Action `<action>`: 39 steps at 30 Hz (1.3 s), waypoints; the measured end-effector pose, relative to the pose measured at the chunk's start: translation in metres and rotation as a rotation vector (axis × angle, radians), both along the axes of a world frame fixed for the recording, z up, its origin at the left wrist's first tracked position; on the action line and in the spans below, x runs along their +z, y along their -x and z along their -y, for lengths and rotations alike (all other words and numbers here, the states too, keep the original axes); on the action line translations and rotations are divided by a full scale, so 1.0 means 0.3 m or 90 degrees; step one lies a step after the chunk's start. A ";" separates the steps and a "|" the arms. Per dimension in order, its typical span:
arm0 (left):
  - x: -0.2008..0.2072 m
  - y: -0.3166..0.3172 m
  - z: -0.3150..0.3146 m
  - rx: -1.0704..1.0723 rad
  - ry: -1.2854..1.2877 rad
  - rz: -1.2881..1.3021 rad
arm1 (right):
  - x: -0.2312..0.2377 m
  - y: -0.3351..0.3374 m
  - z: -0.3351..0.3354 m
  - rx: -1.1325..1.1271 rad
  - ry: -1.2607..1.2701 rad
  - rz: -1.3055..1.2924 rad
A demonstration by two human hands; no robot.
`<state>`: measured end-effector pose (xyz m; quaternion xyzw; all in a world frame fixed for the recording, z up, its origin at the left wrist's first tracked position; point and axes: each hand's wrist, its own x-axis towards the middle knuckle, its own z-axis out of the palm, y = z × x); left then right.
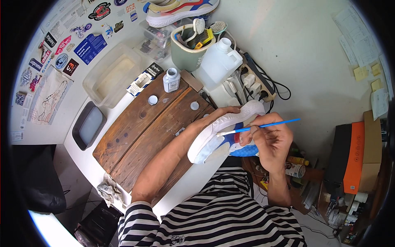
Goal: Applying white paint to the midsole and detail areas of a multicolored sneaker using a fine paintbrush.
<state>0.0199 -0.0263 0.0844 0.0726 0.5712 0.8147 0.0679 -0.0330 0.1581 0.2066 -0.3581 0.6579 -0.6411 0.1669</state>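
Left hand (pixel 224 112), partly hidden, grips white-and-blue shoe (pixel 228 138); right hand (pixel 272 140) pinches blue brush (pixel 241 130), bristles (pixel 221 133) leftward at shoe's side. Shoe held right of wooden board (pixel 142 127), long axis lower left to upper right, sole (pixel 220 122) facing upper left.

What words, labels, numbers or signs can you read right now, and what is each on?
I won't copy wording; print stands here:
Blue wall sticker: pale lettering, legible.
Other wall stickers: several legible, some too small.
Black-and-white box: pale script on black.
Small bottle: label too small to read.
Papers at right: too blurred to read.
Orange box: marks too small to read.
Shoe: no readable text.
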 end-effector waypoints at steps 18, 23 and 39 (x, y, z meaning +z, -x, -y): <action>0.165 -0.014 -0.006 0.010 0.000 0.212 | -0.009 -0.002 0.001 -0.001 0.014 0.005; -0.034 -0.010 0.002 0.042 0.060 -0.123 | -0.002 -0.020 0.003 -0.001 0.008 0.004; -0.033 -0.017 -0.017 -0.021 -0.186 0.085 | 0.008 -0.057 0.003 0.008 0.034 -0.030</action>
